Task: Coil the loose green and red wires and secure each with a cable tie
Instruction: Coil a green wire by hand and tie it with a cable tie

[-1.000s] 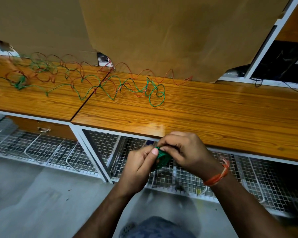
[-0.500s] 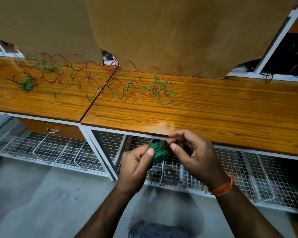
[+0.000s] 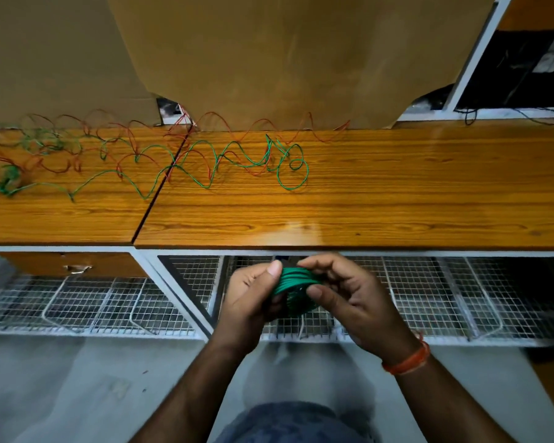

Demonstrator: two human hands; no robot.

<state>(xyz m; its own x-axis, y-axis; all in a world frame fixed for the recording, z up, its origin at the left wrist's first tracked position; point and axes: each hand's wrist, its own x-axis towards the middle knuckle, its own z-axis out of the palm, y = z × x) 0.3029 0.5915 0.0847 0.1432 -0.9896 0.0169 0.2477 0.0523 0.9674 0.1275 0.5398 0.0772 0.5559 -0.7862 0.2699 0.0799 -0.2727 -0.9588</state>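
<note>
**Green coil held in both hands below the bench edge**

The coiled green wire (image 3: 293,281) sits between the two hands, its turns running roughly left to right and its open centre facing down toward the camera. The left hand (image 3: 253,298) grips its left side, thumb pressed on top. The right hand (image 3: 349,295) pinches its right side, fingers curled over, thumb beneath. Above the grip lies the wooden bench (image 3: 381,203); up and left on it sprawl loose green wire (image 3: 282,180) and loose red wire (image 3: 224,118). Wire-mesh trays (image 3: 109,308) lie behind the hands.

Green coil (image 3: 293,279) gripped; loose wires (image 3: 205,161) on benchtop (image 3: 397,193)
</note>
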